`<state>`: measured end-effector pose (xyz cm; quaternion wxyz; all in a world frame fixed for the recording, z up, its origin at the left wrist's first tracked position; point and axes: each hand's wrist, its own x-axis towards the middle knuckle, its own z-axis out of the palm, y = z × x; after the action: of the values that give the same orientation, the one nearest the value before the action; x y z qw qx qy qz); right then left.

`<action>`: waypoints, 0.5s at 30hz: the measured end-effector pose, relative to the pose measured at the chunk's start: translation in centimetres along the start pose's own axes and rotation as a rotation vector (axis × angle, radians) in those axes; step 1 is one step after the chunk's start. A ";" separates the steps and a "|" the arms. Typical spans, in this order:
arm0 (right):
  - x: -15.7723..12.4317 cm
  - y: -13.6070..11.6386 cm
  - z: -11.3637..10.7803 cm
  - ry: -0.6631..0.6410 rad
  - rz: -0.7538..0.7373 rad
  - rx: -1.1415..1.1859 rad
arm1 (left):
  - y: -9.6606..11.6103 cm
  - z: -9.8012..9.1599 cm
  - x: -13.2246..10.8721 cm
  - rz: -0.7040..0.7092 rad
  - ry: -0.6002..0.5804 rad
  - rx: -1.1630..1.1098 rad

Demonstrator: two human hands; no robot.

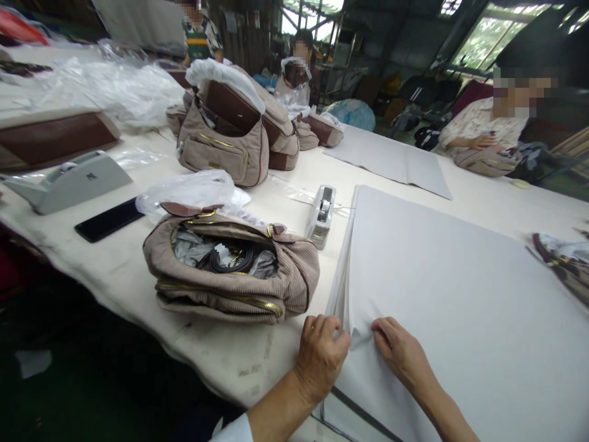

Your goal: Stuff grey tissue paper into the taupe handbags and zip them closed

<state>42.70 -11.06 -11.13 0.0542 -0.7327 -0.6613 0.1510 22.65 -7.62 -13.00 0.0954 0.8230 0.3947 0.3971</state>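
Note:
A stack of large pale grey sheets (442, 294) covers the right of the table, its left edges loosely layered. My right hand (400, 350) pinches the top sheet near that left edge, and small creases run from the fingertips. Just to its left, my left hand (322, 353) is curled at the sheets' edge with the fingers closed; what they hold is hard to make out. Behind my left hand lies a beige corduroy handbag (230, 288), unzipped on top. Inside it are grey stuffing paper and a coiled dark strap (231, 256).
A small tape dispenser (321, 218) stands between handbag and sheets. At left are a black phone (110, 219), a larger grey tape dispenser (83, 184) and plastic bags (193, 190). More beige bags (225, 147) stand behind. A person (488, 129) handles a bag across the table.

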 end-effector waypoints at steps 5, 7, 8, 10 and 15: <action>1.6 -2.9 -2.6 -0.031 0.189 0.147 | 1.9 0.3 0.9 0.169 0.060 -0.051; 2.3 -3.7 -3.1 -0.062 0.236 0.068 | 2.8 0.3 1.1 0.208 -0.003 -0.244; 2.4 -3.9 -3.1 -0.079 0.234 0.025 | 3.0 0.3 1.3 0.143 -0.059 -0.414; 1.8 -4.5 -2.6 -0.134 0.160 0.056 | 2.8 0.1 1.7 -0.241 -0.235 -0.825; -4.7 -8.7 0.1 -0.273 -0.194 0.402 | 0.3 0.2 4.2 -1.157 -0.585 -1.360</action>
<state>34.06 -14.64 -8.10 0.1235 -0.6134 -0.6862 0.3709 24.53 -4.72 -10.51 0.8338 0.3334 0.3861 0.2108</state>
